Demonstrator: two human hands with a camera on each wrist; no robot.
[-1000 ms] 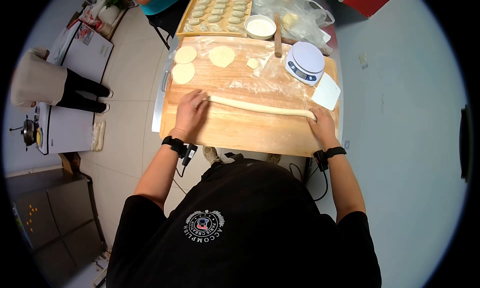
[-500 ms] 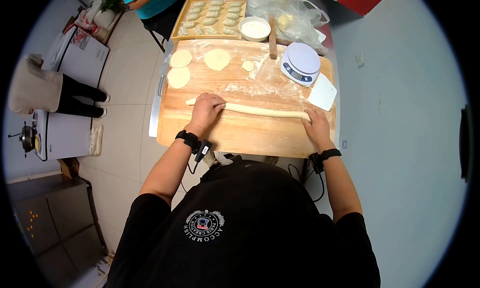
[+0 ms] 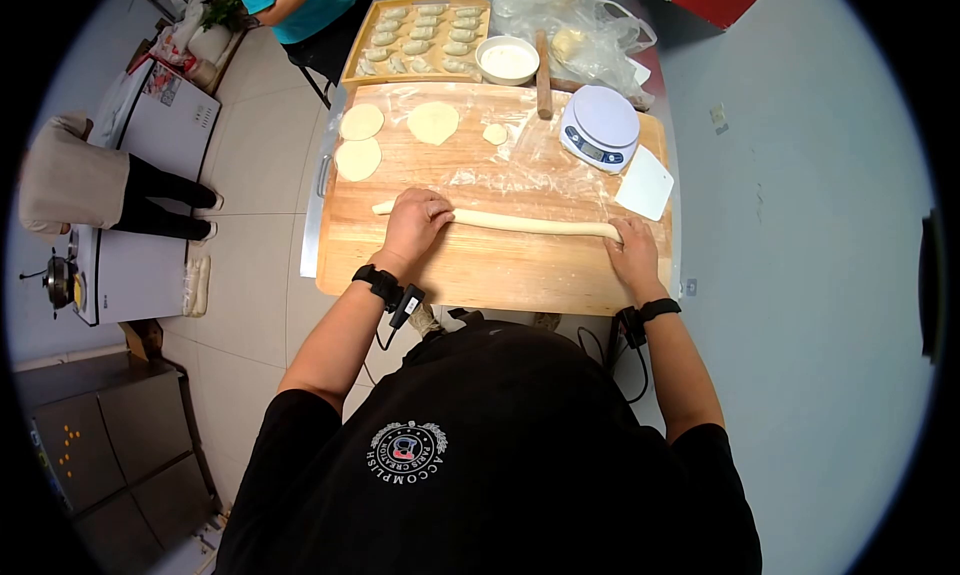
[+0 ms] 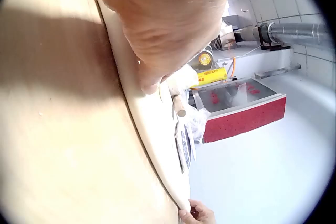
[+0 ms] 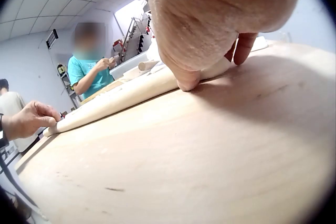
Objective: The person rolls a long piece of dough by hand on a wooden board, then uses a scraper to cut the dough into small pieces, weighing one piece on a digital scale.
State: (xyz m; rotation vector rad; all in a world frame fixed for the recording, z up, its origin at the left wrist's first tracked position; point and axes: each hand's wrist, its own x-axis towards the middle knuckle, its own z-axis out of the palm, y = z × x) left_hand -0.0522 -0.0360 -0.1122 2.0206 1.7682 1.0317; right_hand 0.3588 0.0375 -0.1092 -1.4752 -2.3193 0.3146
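Note:
A long pale rope of dough [image 3: 525, 223] lies across the wooden board [image 3: 480, 275]. My left hand [image 3: 415, 223] is over its left part, thumb and fingertips pinching it, and a short end sticks out beyond the hand. At the right end, my right hand [image 3: 636, 253] grips the rope between thumb and fingers. From the right wrist view, the right thumb [image 5: 188, 81] presses against the near side of the rope, close over the board. The left wrist view shows the left hand [image 4: 163, 24] covering part of the dough rope [image 4: 142, 113].
Flat dough rounds [image 3: 433, 123] and a small dough piece [image 3: 495, 134] lie farther back. A kitchen scale [image 3: 604, 120], white scraper [image 3: 645, 187] and rolling pin [image 3: 543, 80] are at the right. Behind stand a bowl [image 3: 507, 61] and a tray [image 3: 348, 73] of dumplings. Two other people are nearby.
My left hand has moved right along the dough rope from its left end, which now shows beyond the hand. The right hand stays at the right end. Little differs over the last half second.

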